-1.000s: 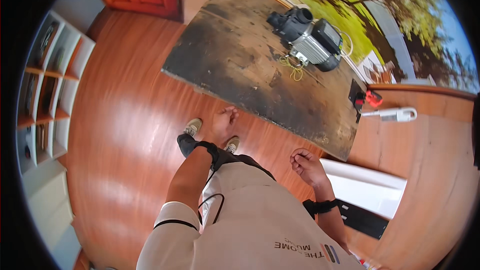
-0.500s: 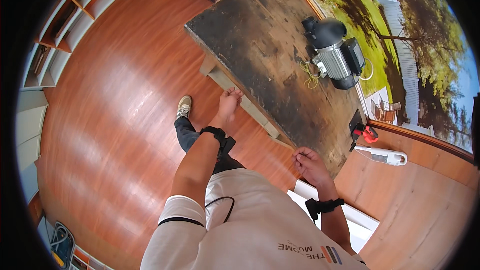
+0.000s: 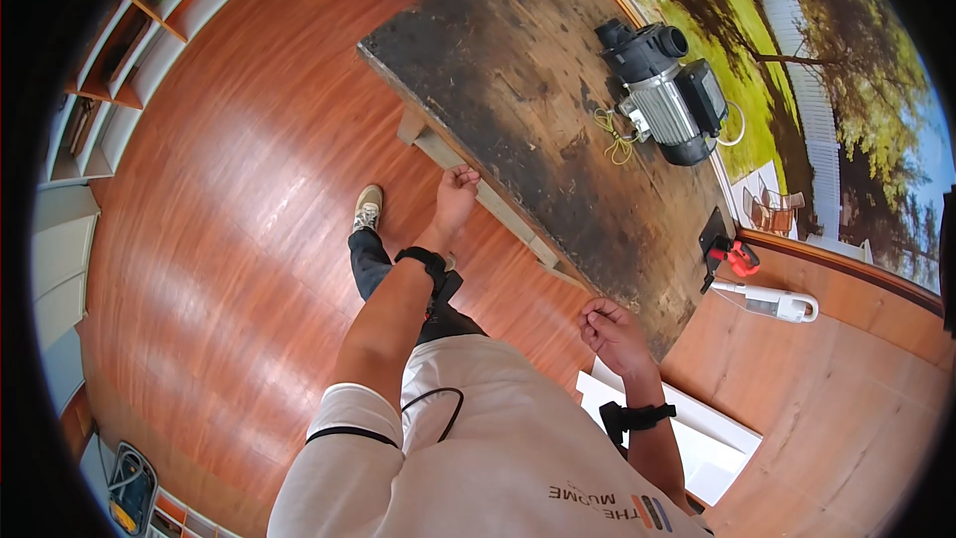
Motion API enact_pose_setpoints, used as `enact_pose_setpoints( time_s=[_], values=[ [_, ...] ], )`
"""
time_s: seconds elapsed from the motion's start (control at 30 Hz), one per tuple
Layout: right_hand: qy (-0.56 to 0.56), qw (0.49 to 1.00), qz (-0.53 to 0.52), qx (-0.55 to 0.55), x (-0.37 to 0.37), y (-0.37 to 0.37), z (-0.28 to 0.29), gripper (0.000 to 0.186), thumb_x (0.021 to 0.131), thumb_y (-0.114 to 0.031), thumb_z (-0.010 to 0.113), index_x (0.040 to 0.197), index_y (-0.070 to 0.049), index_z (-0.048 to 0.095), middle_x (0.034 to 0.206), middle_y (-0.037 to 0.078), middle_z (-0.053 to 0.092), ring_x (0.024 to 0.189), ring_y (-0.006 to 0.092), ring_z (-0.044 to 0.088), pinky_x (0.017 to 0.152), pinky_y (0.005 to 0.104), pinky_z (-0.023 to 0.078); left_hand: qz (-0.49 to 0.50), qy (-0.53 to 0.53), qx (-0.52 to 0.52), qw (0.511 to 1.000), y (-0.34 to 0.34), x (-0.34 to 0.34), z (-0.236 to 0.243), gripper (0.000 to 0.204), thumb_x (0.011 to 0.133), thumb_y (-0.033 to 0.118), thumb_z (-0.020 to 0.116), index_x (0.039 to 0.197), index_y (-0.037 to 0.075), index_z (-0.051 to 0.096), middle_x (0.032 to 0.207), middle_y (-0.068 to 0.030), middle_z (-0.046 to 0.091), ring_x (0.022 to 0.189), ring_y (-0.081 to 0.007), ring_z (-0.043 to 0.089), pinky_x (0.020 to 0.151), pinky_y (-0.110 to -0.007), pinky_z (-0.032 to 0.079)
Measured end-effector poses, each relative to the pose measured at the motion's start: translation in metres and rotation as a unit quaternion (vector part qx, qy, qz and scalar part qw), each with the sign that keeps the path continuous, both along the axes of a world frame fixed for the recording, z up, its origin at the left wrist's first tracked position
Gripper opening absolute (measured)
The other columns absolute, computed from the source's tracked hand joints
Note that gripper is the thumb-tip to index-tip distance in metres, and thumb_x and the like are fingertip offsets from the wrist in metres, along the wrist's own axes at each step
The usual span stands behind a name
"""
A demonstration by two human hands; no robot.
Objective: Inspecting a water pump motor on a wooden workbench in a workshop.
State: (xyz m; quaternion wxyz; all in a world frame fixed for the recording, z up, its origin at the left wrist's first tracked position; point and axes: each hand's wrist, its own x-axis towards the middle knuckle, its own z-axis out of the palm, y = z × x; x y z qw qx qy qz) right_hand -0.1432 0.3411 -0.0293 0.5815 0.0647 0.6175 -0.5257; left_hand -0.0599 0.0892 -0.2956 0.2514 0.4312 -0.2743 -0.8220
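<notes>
Along the near edge of a worn, dark-stained wooden workbench (image 3: 518, 110), both my hands are raised with bent fingers. My left hand (image 3: 456, 201) is closed beside the bench's left-hand stretch of edge; its fingertips are bunched, and whether anything small is between them does not show. By the near right corner, my right hand (image 3: 615, 337) is curled with thumb against fingers. What it pinches, if anything, is too small to make out. Out of reach of both hands, a motor pump (image 3: 672, 100) with a finned silver body and black ends lies on the bench, a yellow-green wire (image 3: 619, 144) trailing from it.
At the bench's right end are a black-and-red tool (image 3: 739, 257) and a white handheld vacuum-like device (image 3: 782, 304). A large framed garden picture (image 3: 797, 90) borders the far right. White shelving (image 3: 149, 40) stands at the far left, and a white box-like piece (image 3: 712, 448) below my right hand.
My right hand's fingers have curled in more, near the bench corner. My left hand keeps nearly the same place. The whole view has shifted slightly; the pump lies where it was.
</notes>
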Motion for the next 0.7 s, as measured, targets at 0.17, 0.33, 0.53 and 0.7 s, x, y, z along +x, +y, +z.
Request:
enact_pose_setpoints(
  time_s=[0.17,0.33,0.53,0.7],
  values=[
    [0.007,1.0,-0.003,-0.018,0.001,-0.002,0.001,0.009,0.094,-0.001,0.051,0.099,-0.004,0.058,0.087,0.005,0.06,0.072,0.009,0.053,0.067,0.0206,0.045,0.056,0.01,-0.012,0.998,0.004,-0.002,-0.02,0.045,0.082,-0.01,0.045,0.127,-0.005,0.041,0.114,-0.0113,0.054,0.106,-0.0176,0.053,0.093,-0.026,0.043],
    [0.003,1.0,-0.021,-0.022,0.003,-0.002,0.001,0.008,0.093,-0.001,0.052,0.098,-0.004,0.058,0.086,0.005,0.06,0.072,0.0088,0.053,0.066,0.0203,0.045,0.041,0.024,-0.009,0.999,0.005,-0.004,-0.015,0.046,0.081,-0.011,0.045,0.126,-0.004,0.041,0.118,-0.0126,0.053,0.11,-0.0189,0.052,0.097,-0.027,0.041],
    [-0.001,0.999,-0.02,-0.035,0.004,-0.002,-0.001,0.008,0.093,-0.001,0.053,0.098,-0.004,0.059,0.086,0.004,0.06,0.072,0.0086,0.053,0.066,0.0204,0.045,0.035,0.008,-0.069,0.997,0.006,-0.002,-0.016,0.047,0.079,-0.011,0.045,0.125,-0.004,0.041,0.119,-0.0131,0.052,0.112,-0.0196,0.052,0.098,-0.028,0.041],
    [0.01,0.999,-0.028,-0.032,0.005,0.002,0.0,0.008,0.093,-0.001,0.052,0.097,-0.004,0.059,0.085,0.004,0.06,0.072,0.0085,0.052,0.066,0.0205,0.045,0.035,-0.001,-0.069,0.997,0.009,-0.005,-0.002,0.046,0.08,-0.011,0.045,0.124,-0.003,0.041,0.118,-0.0127,0.052,0.112,-0.0197,0.052,0.097,-0.028,0.041]
  ],
)
